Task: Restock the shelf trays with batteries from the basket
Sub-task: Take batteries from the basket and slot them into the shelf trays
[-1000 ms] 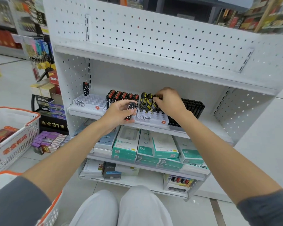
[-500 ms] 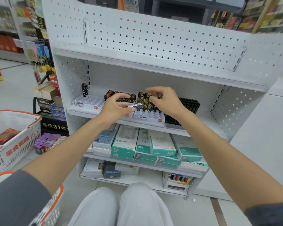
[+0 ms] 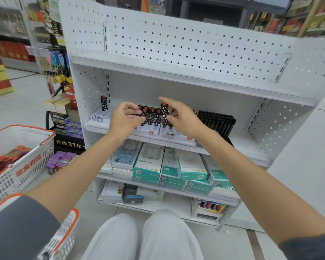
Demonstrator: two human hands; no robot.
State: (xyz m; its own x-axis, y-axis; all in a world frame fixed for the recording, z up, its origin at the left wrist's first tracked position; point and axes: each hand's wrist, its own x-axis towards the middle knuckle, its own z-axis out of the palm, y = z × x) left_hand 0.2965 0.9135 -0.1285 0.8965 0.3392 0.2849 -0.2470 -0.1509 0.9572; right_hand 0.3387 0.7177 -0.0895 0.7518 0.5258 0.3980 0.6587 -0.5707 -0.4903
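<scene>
Left edge of frame: basket [image 3: 23,147], white with an orange rim, sits on the floor with red packs in it; you can't tell from here whether any batteries are left inside. On the shelf [image 3: 248,152], mid frame, the left tray [image 3: 99,117] is nearly bare, with just a lone battery [image 3: 104,103] upright at its back corner. Your left hand [image 3: 124,119] is next, fingers curled, pinching at the leftmost of the dark red-capped batteries [image 3: 151,115] over the middle tray [image 3: 145,130]. Can't tell if that one is loose in the grip or already seated. The middle tray shows roughly one back row filled and its front slots open. Your right hand [image 3: 182,119] pinches a patterned battery [image 3: 165,113] upright between thumb and fingers, with the forefinger lifted, just above where the middle tray meets the right tray [image 3: 176,135]; not yet seated, by the look of it. The right tray's front slots are open, and its back is mostly hidden by that hand. Far right, a black rack [image 3: 216,121] looks packed. Judgement: early to midway. Some slots are filled, one battery is in hand to drop, and most white slots are left, the left tray above all.
</scene>
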